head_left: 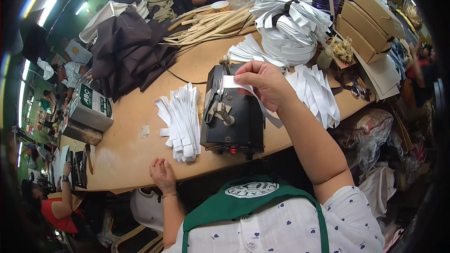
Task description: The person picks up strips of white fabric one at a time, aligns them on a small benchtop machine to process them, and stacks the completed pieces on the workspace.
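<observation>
My right hand (267, 84) pinches one end of a white strip (229, 82) between thumb and fingers, over the top of a black box-shaped machine (239, 129). The rest of that strip trails down behind the hand. A metal arm with a round knob runs along the machine's top, and a red light glows low on its near side. My left hand (162, 174) rests at the table's front edge, fingers loosely bent, holding nothing. Just beyond it lies a pile of white strips (180, 122), left of the machine. More white strips (314, 94) lie to the right.
A big tied bundle of white strips (288, 42) stands at the back right, beside cardboard boxes (363, 30). Scissors (360, 89) lie at the right. Dark cloth (129, 49) and beige cords (215, 26) cover the far left. A metal can (91, 105) stands left. Other people work around.
</observation>
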